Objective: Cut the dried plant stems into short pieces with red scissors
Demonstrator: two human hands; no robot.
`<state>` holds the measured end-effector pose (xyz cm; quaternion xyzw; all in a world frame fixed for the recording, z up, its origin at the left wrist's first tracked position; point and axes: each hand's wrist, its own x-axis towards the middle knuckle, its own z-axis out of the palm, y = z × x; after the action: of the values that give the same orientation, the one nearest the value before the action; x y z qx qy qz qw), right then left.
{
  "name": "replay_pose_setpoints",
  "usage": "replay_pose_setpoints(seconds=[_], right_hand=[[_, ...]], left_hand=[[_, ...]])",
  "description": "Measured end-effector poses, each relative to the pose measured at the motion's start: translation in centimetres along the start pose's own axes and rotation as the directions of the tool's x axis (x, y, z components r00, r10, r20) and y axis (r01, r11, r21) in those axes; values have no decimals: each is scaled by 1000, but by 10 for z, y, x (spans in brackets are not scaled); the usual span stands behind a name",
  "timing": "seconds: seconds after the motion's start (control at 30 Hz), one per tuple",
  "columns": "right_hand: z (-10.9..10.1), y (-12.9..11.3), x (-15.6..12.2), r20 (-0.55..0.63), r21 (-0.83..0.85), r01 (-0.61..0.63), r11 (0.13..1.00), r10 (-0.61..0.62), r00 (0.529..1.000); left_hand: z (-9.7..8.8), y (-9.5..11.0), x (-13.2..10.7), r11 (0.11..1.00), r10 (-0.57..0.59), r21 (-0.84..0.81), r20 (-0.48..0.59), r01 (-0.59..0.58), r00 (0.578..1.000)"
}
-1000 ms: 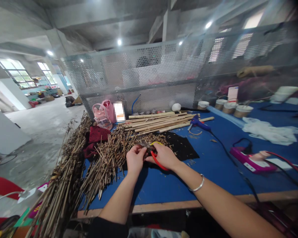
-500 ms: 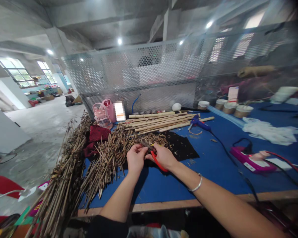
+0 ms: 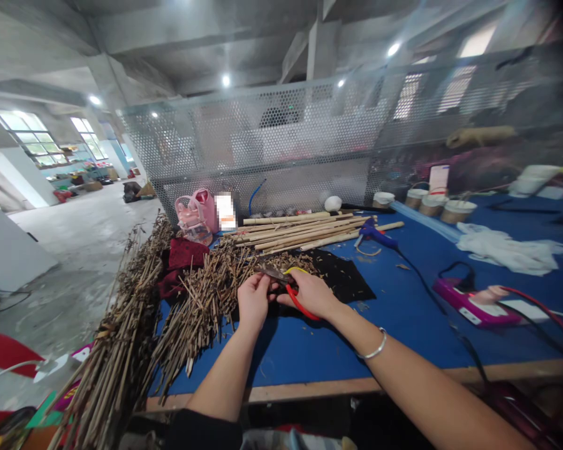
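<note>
Twigs, short, dry and brown, lie heaped in a twig pile [image 3: 206,294] on the blue-covered table [image 3: 403,319], spilling onto a black cloth [image 3: 347,281]. At the heap's near edge the left hand [image 3: 253,301] has its fingertips pressed together, pinching one thin twig [image 3: 268,273]. The right hand [image 3: 312,292], with a silver bangle [image 3: 373,350] at the wrist, is curled closed around red- and yellow-handled shears [image 3: 296,301], whose dark blades point at that twig. Whether the blades are closed is too small to tell.

Such a twig looks light, stiff and brittle, with a rough, splintery skin. It likely snaps rather than bends, so a hold close beside the blades suits it best.

Longer stalks [image 3: 117,350] of the same dry stuff hang over the table's left edge. Smooth pale bamboo canes [image 3: 304,230] lie farther back, with a blue glue gun [image 3: 374,234] at their right end and a glossy pink plastic bottle [image 3: 197,215] to their left, before a perforated metal screen [image 3: 263,144].
</note>
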<state>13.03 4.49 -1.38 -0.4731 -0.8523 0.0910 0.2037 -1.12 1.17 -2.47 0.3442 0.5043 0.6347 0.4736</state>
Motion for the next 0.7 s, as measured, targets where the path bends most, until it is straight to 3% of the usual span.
replay_pose_setpoints(seconds=[0.13,0.37,0.7], right_hand=[[2,-2,0,-60,15,72,997,-71,996],[6,1,0,-94,88,78,993,-70,993],[1,-4,-1,-66,98,49,994,-43,997]], left_hand=[[0,-1,-1,1000,2,19,53,-3,999],[3,-2,-3,995,94,10,133,-96,987],[4,0,-5,978,179,91,85,-186,980]])
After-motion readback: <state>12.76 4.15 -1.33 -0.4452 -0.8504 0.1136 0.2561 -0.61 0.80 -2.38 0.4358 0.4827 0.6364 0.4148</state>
